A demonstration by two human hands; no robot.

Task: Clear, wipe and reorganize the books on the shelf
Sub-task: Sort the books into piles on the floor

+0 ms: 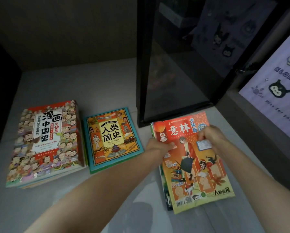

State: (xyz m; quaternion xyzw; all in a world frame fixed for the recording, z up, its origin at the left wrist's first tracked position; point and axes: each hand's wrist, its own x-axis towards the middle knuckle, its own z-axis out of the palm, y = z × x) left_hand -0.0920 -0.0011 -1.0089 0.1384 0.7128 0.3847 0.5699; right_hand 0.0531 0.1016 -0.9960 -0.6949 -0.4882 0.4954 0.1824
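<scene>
One head-worn wide-angle view, facing forward and down, close above books (113,140) on a pale surface (90,84)

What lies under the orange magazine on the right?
Edges of other magazines stick out along the left side of the orange magazine, so it tops a stack. Their covers and their number are hidden beneath it.

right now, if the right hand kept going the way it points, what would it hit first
The right hand, gripping the magazine, points forward-left. It would likely meet the black door frame first, though depth is unclear.
</scene>
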